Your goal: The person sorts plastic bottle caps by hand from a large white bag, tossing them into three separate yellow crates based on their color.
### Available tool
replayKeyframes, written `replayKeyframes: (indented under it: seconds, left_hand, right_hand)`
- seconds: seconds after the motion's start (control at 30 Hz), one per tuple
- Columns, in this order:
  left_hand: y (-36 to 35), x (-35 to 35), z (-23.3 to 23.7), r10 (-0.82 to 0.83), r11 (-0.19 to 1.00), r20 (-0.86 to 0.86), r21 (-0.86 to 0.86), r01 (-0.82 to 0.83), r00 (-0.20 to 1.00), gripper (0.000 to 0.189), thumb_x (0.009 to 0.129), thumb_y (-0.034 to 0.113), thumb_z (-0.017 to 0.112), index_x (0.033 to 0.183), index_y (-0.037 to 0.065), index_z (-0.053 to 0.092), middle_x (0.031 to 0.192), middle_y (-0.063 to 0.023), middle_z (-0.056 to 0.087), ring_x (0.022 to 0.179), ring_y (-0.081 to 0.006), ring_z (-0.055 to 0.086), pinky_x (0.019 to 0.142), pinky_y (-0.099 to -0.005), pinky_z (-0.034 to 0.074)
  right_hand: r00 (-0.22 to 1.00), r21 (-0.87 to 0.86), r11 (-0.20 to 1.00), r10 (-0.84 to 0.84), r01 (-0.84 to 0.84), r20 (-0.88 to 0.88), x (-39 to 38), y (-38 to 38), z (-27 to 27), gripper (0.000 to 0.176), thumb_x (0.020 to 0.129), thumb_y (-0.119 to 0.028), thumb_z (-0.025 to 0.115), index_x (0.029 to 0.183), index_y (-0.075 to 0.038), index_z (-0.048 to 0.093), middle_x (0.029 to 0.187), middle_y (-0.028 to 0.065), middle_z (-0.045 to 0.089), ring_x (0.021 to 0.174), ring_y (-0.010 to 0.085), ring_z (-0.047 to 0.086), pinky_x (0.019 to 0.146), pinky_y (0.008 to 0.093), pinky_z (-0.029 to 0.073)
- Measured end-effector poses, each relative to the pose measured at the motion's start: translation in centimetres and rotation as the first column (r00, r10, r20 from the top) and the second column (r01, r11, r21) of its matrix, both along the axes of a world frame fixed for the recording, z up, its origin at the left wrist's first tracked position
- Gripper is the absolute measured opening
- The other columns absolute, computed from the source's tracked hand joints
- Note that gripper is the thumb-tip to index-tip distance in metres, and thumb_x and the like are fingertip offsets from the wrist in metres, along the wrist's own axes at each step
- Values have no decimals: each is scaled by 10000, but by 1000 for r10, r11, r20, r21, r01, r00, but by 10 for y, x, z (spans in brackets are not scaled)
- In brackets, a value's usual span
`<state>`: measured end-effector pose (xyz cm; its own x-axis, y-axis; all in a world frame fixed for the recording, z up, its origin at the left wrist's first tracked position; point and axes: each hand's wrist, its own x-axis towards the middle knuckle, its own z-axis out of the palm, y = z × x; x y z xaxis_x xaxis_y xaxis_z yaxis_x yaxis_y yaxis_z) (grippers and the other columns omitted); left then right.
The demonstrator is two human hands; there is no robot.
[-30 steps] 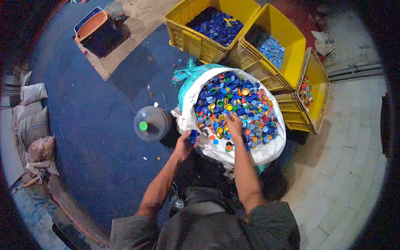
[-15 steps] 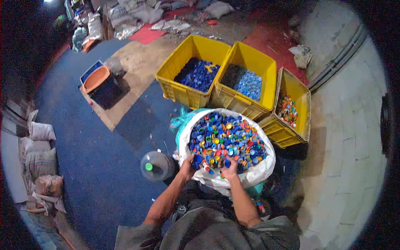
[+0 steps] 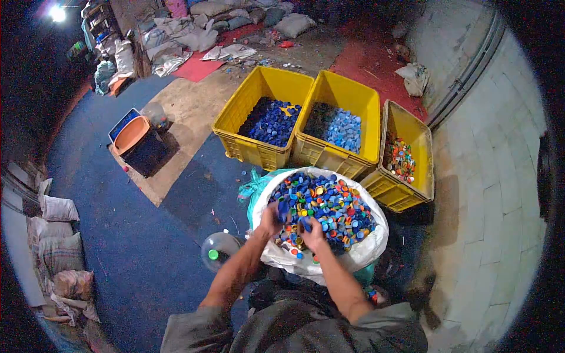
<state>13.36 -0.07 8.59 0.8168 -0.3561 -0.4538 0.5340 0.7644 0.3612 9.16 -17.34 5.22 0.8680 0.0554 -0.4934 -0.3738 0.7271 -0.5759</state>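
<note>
A white sack (image 3: 371, 250) full of mixed coloured bottle caps (image 3: 329, 206) stands open right in front of me. Over its left part, my left hand (image 3: 272, 220) is closed on dark blue caps (image 3: 283, 208). Close to its right, my right hand (image 3: 313, 233) holds a dark blue cap (image 3: 305, 224) at its fingertips. The hands are slightly apart, above the near left side of the pile. Some fingers are blurred, and how many caps each hand holds cannot be made out.
Beyond the sack stand three yellow crates, with dark blue caps (image 3: 268, 122), light blue caps (image 3: 343, 130) and orange-white caps (image 3: 400, 160). A clear bottle (image 3: 220, 250) lies left of the sack. An orange basin (image 3: 132, 135) is farther left; a wall (image 3: 488, 194) runs along the right.
Both hands have moved forward over the pile and closer together, still with blue caps. The view has shifted, showing more of the far floor.
</note>
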Motion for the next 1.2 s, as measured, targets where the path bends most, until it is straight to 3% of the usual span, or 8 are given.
replayKeyframes:
  seconds: [0.03,0.13,0.2,0.27,0.53,0.77,0.97,1.2]
  left_hand:
    - [0,33,-9,-14,977,273,209,-45,962,134,825,175,496,875,59,543,805,-81,573,709,-209,564,651,-357,480]
    - [9,96,148,176,984,-2,-10,-176,984,277,841,328,518,685,102,482,597,-42,464,567,-219,483,557,-352,448]
    - [46,162,106,19,972,216,-231,32,976,463,806,491,548,622,76,455,597,-83,516,622,-239,517,558,-297,424]
    - [46,176,114,231,969,110,-111,-219,967,593,802,499,550,985,-58,458,879,-174,541,742,-258,522,599,-306,430]
    - [69,60,15,297,948,-150,165,-272,943,569,831,366,563,1233,0,395,1208,-163,478,1066,-285,495,952,-385,385]
    - [54,-76,-85,167,949,-326,309,-63,931,151,883,152,460,742,102,482,559,34,381,512,-92,412,523,-251,380]
    - [20,-117,-77,-24,735,-238,654,178,971,48,806,100,554,825,58,540,680,10,511,573,-99,483,544,-252,415]
    - [-10,-129,-109,-161,632,-92,755,174,983,144,726,59,644,808,62,526,736,-5,551,629,-103,507,560,-245,412]
  right_hand:
    - [976,-100,993,88,-70,197,32,7,5,187,747,-161,545,866,-16,540,850,114,569,786,254,554,704,356,485]
    - [973,210,968,93,-137,210,143,35,97,364,756,-166,471,1009,90,523,1030,193,584,981,340,559,890,417,455]
    - [931,210,935,217,-285,294,193,38,146,377,746,-169,491,1006,103,506,1107,240,546,1008,353,558,940,404,438]
    - [946,119,965,199,-235,257,217,43,182,394,725,-136,505,1021,121,459,1163,285,498,1082,381,514,968,425,416]
    - [987,-88,996,25,-11,159,120,-3,78,336,781,-162,535,1056,29,503,987,150,566,937,287,582,856,383,473]
    - [953,-564,800,34,-206,-300,-95,-60,-44,261,781,-204,566,1010,-79,582,872,59,596,764,170,583,675,302,494]
    - [978,-865,457,61,-207,-201,-167,-85,-75,141,781,-111,643,819,-42,526,765,28,543,715,105,501,644,267,407]
    - [995,-927,362,31,-102,-97,-166,-83,-47,188,768,-113,672,874,-9,557,781,53,577,706,141,533,663,296,435]
